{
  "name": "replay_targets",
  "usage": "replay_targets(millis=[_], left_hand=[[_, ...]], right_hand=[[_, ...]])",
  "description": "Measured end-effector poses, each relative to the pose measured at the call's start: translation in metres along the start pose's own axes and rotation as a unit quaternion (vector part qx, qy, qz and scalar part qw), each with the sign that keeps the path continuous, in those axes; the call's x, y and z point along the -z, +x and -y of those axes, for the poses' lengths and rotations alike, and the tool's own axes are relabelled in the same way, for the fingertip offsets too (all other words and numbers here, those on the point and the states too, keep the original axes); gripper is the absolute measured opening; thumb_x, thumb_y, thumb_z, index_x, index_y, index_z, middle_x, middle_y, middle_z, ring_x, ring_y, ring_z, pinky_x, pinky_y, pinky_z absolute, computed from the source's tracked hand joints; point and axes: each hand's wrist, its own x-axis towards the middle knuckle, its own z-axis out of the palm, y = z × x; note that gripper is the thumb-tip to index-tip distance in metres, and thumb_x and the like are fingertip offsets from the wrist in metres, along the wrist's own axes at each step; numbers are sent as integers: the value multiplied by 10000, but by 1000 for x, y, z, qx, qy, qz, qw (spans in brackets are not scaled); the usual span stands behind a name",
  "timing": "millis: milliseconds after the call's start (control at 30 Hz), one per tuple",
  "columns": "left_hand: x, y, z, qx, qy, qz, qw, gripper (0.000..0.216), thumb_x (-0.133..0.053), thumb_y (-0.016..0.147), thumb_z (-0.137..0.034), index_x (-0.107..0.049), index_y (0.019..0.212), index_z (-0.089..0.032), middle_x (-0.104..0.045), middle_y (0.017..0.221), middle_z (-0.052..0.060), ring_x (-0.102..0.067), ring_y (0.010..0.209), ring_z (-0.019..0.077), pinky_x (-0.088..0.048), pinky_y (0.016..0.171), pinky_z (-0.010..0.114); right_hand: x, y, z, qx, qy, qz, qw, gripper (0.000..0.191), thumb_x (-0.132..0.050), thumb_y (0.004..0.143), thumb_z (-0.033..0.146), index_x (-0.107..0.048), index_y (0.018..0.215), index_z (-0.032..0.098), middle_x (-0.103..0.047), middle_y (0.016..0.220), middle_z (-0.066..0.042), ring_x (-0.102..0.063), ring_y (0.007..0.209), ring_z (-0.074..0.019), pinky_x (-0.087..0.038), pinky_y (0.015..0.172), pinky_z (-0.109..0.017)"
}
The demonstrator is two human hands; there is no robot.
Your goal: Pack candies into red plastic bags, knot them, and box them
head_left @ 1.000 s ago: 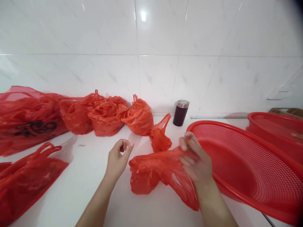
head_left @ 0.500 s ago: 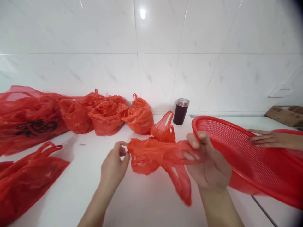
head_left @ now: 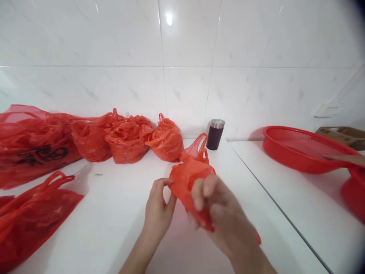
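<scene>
A thin red plastic bag (head_left: 185,182) is stretched between my two hands above the white table (head_left: 114,220). The fingertips of my left hand (head_left: 159,205) pinch its left edge. My right hand (head_left: 219,213), slightly blurred, is closed around the bag's right part and hides much of it. Just behind the bag stands a smaller red bag (head_left: 196,152) with its handles up. A dark tumbler with a silver lid (head_left: 215,134) is beyond it, close to the wall.
Several filled red bags (head_left: 129,140) line the wall on the left, and another red bag (head_left: 37,220) lies at the front left. On the right are a red mesh basket (head_left: 299,150), a second red basket (head_left: 353,194) and a cardboard box (head_left: 342,136). Another person's hand reaches the basket.
The red basket has moved away from my right hand to the far right. My right hand has come left and closed around the bag; my left hand moved slightly right, still pinching it.
</scene>
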Motion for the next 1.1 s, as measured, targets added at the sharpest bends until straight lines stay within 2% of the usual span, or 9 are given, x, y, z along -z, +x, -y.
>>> replay_targets(millis=[200,333,400,500,633,733,800,933,1100], left_hand=[[40,28,18,43,0,-58,997,80,-501,794,-175,-555,811,-232,-640,921,33,-604,933,225,-431,828,334],[48,12,-15,-14,-9,-168,986,51,-545,806,-197,-543,803,-247,-615,981,25,-574,1026,225,-385,932,349],[42,-4,-43,-89,-55,-182,978,148,-638,772,-224,-570,892,-277,-580,1005,22,-554,1035,230,-405,944,354],[29,-17,-74,-79,-67,-44,994,493,-808,613,-233,-634,1068,-306,-616,1041,40,-579,941,246,-475,835,347],[27,-7,-77,39,-79,149,985,199,-706,754,-377,-645,663,-210,-557,620,8,-492,575,161,-404,523,265],[32,1,-67,117,-208,97,966,329,-678,774,-463,-574,618,-193,-532,571,-12,-475,523,129,-394,501,243],[35,1,-63,194,-296,49,934,318,-717,734,-464,-572,648,-193,-553,572,-19,-502,505,123,-410,492,236],[38,-3,-58,295,-390,36,871,308,-763,681,-401,-539,662,-192,-548,572,-34,-512,471,110,-425,459,227],[58,-1,-46,296,-381,-31,875,289,-778,646,-367,-564,736,-196,-579,606,-34,-539,489,116,-457,468,229]], right_hand=[[22,3,53,122,-63,-155,978,187,-673,789,175,-641,935,287,-566,843,20,-505,632,-71,-519,601,-184],[20,8,57,157,-117,-215,957,191,-654,807,148,-648,927,296,-570,882,14,-549,699,-87,-535,641,-207],[11,12,47,117,-149,-188,964,167,-643,834,158,-645,920,301,-585,894,21,-564,695,-88,-542,645,-227],[-6,18,30,19,-198,-72,977,109,-643,860,218,-630,939,291,-605,944,16,-583,690,-97,-543,620,-256],[-17,16,17,91,-361,-92,924,117,-593,899,246,-602,1012,277,-579,1106,-28,-583,940,-159,-526,814,-331],[-6,2,3,205,-463,-133,852,152,-543,898,155,-546,995,271,-553,1053,-38,-557,1011,-188,-485,893,-375],[6,-11,-10,226,-522,-78,819,231,-537,869,105,-509,1018,280,-552,1001,-43,-566,954,-201,-496,840,-385],[26,-27,-28,136,-625,38,768,255,-550,862,165,-522,1096,262,-633,984,-72,-602,871,-234,-505,734,-380],[34,-38,-21,30,-650,175,739,175,-469,922,196,-599,1034,228,-688,816,-27,-594,694,-164,-477,721,-318]])
